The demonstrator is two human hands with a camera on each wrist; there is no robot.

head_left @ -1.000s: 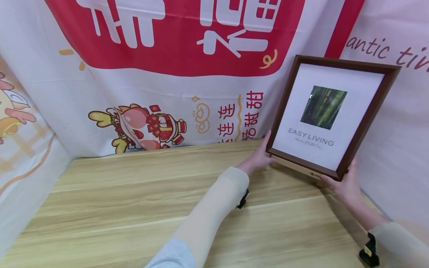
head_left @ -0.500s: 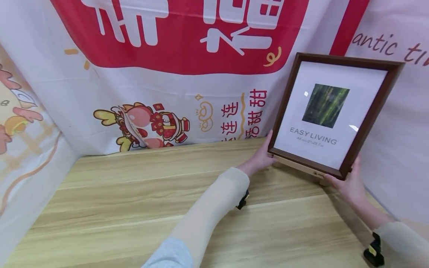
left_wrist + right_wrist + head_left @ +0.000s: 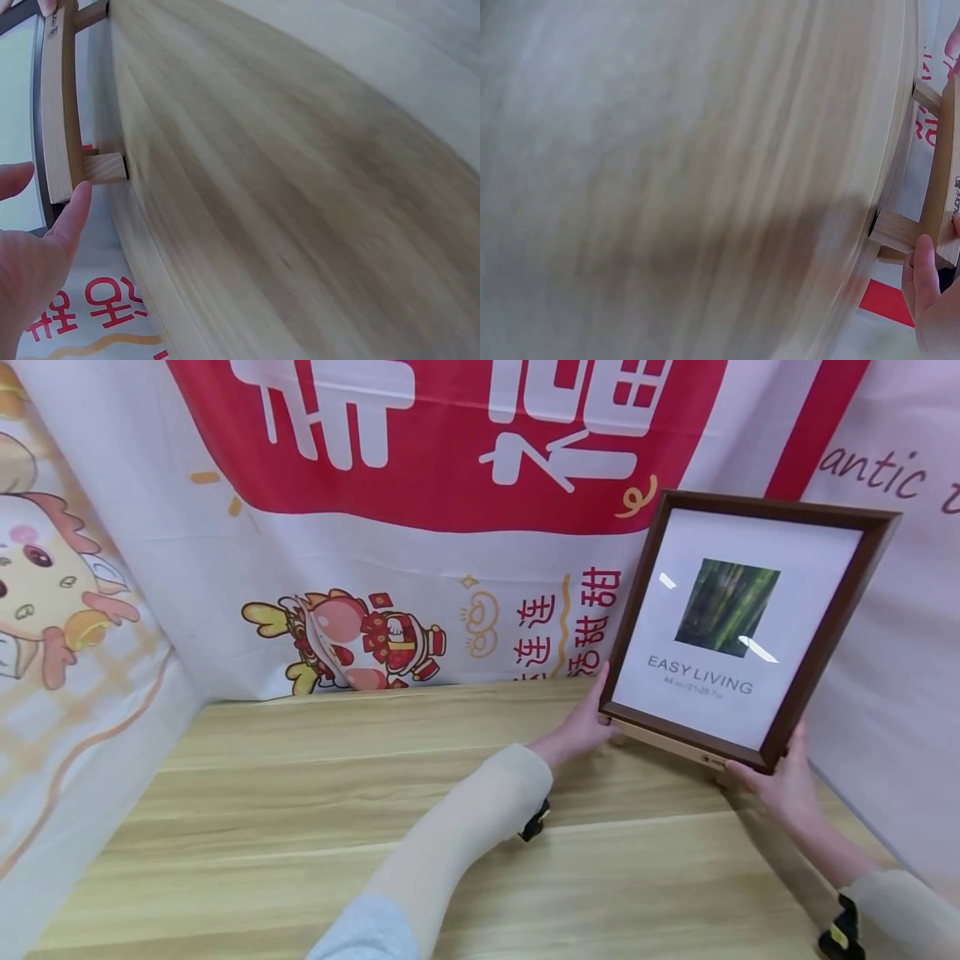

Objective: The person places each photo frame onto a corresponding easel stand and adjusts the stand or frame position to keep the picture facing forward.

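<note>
A dark brown picture frame (image 3: 738,631) with a small green picture and the words EASY LIVING leans back on a light wooden stand (image 3: 667,742) at the table's far right. My left hand (image 3: 581,722) holds the lower left corner; in the left wrist view one finger of the left hand (image 3: 34,277) touches the end of the stand (image 3: 58,112) by a short foot. At the lower right corner, my right hand (image 3: 787,789) grips with the thumb in front. Its other fingers are mostly hidden by the frame. The right wrist view catches the right hand (image 3: 936,319) at the stand's other end.
The wood-grain table (image 3: 337,827) runs back to a white cloth backdrop (image 3: 420,560) with red and cartoon prints. More printed cloth (image 3: 67,568) hangs along the left, and a pale wall cloth (image 3: 885,693) stands close at the right.
In the head view the backdrop and table shift right while the picture frame stays almost in place, so it sits nearer the red lettering. Both hands keep hold of the frame.
</note>
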